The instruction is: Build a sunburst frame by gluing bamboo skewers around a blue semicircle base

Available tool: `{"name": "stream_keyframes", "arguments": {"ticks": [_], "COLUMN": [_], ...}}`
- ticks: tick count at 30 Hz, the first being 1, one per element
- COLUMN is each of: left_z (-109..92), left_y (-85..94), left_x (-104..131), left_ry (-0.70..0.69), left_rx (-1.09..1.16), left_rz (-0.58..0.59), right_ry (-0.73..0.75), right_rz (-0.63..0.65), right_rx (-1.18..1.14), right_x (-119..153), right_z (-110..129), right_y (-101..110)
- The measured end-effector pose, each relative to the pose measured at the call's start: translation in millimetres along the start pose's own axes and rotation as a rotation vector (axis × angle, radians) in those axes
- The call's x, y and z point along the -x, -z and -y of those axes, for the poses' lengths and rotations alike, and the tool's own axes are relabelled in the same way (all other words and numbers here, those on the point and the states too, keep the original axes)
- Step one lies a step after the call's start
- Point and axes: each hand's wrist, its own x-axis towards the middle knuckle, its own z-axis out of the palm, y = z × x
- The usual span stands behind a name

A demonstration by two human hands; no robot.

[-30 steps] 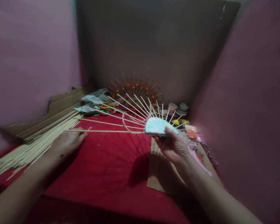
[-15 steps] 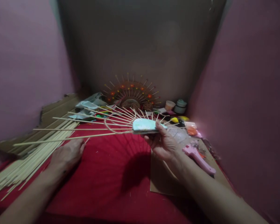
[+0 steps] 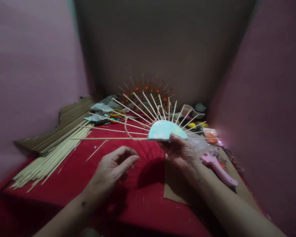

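My right hand point(image 3: 181, 149) holds a pale mint-green half-disc point(image 3: 164, 130) by its lower right, thumb on top and fingers beneath. Thin light wooden sticks point(image 3: 140, 107) fan out from its curved edge. A thin cord point(image 3: 126, 126) loops between some of the sticks. Over the red cloth, below the left side of the fan, hovers my left hand point(image 3: 117, 164). Its fingers are loosely curled with the thumb apart, and nothing shows in them. A short loose stick point(image 3: 96, 150) lies on the cloth to its left.
A bundle of sticks point(image 3: 56, 154) lies at the left beside folded cardboard point(image 3: 74, 113). A pink glue gun point(image 3: 220, 169) rests on a cardboard sheet point(image 3: 175, 187) at the right. Behind stand a decorated fan-shaped piece point(image 3: 146, 88) and small tubs point(image 3: 199, 110). Walls enclose both sides.
My left hand has moved right, away from the stick bundle, leaving the short stick on the cloth. The half-disc has tilted so its flat face shows more, and its sticks point further up.
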Motion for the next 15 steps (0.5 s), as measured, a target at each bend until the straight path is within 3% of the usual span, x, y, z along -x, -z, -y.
{"name": "stream_keyframes", "arguments": {"ticks": [3, 7, 15], "left_z": [-11.9, -16.1, -11.8], "left_y": [-19.8, -33.9, -42.7], "left_x": [-7.0, -17.5, -19.5], "left_ry": [0.113, 0.132, 0.151], "left_rx": [0.39, 0.666, 0.753], "left_rz": [-0.012, -0.067, -0.094], "right_ry": [-0.005, -0.03, -0.044], "right_rz": [0.039, 0.056, 0.141], "right_rx": [0.05, 0.089, 0.136], "right_x": [1.5, 3.5, 4.1], "right_z": [-2.1, -4.6, -7.9], "right_y": [4.6, 6.5, 9.2]}}
